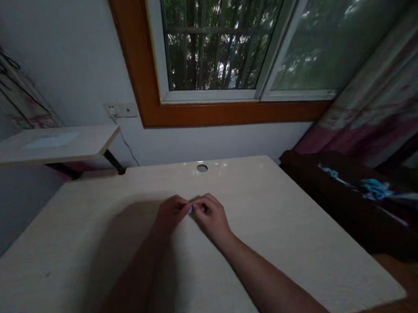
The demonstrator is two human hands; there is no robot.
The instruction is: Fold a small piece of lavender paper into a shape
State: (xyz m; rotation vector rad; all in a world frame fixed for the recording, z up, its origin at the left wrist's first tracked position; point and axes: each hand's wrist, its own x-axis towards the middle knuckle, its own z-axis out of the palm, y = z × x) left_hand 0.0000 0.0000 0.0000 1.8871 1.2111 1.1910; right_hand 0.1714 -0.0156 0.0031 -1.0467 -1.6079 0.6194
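My left hand [171,213] and my right hand [210,215] meet over the middle of the pale desk [290,246], fingertips almost touching. Between their pinched fingers is a small bluish-purple piece [190,209], mostly covered by the fingertips; its kind is too small to make out. Both hands are closed, thumb against forefinger, and each seems to grip one side of the piece. A dark shadow of my left arm falls on the desk to the left.
A raised shelf [86,141] on black legs stands at the back left, with a sheet [51,140] on it. A round cable hole [202,168] lies near the desk's back edge. Beyond are a window [215,37] and a wall socket [120,110]. Right of the desk is a dark brown surface [315,192] with blue items.
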